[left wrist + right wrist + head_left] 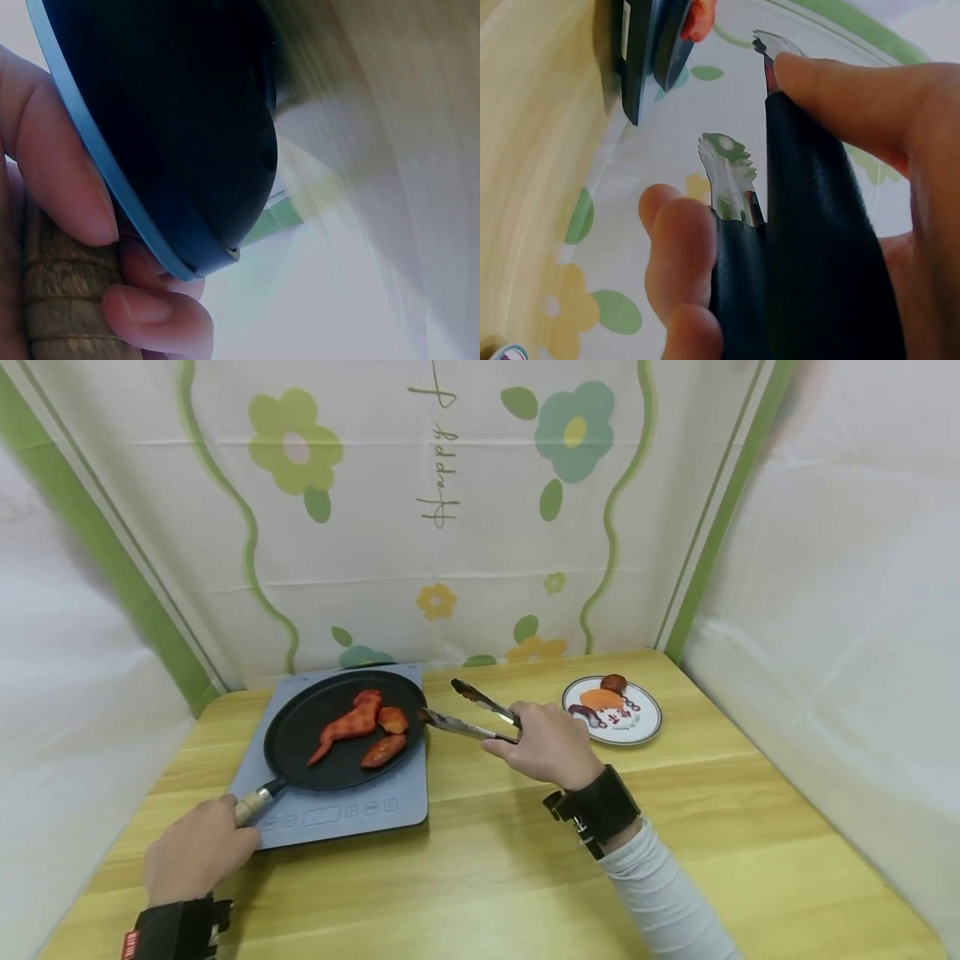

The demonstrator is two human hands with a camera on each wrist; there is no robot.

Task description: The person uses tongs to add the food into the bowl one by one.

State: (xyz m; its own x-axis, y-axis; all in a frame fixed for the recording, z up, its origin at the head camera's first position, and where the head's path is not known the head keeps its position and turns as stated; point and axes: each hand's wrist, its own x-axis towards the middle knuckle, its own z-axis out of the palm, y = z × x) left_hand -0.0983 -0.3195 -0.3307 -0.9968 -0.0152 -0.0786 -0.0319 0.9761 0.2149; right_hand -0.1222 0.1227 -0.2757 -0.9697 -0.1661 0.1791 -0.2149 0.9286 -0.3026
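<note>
My left hand [198, 852] grips the wooden handle [251, 804] of a black frying pan [296, 727]. The pan sits flat on a grey induction cooktop [408, 806]. Inside lie a long red-orange chicken wing [348, 725], a small orange piece [392, 720] and a browned wing piece [384, 751], all toy-like. In my right hand [553, 745] are metal tongs with black grips [810, 195]. Their two arms [461, 727] stand apart with nothing between them, the lower tip by the pan's right rim. The left wrist view shows fingers around the wooden handle [71, 300].
To the right of the right hand, a white plate [637, 731] holds an orange oval piece [602, 698], a round brown piece [613, 683] and a purplish piece [587, 716]. A flowered cloth [480, 552] hangs behind the wooden table [487, 877], with white sheets at both sides.
</note>
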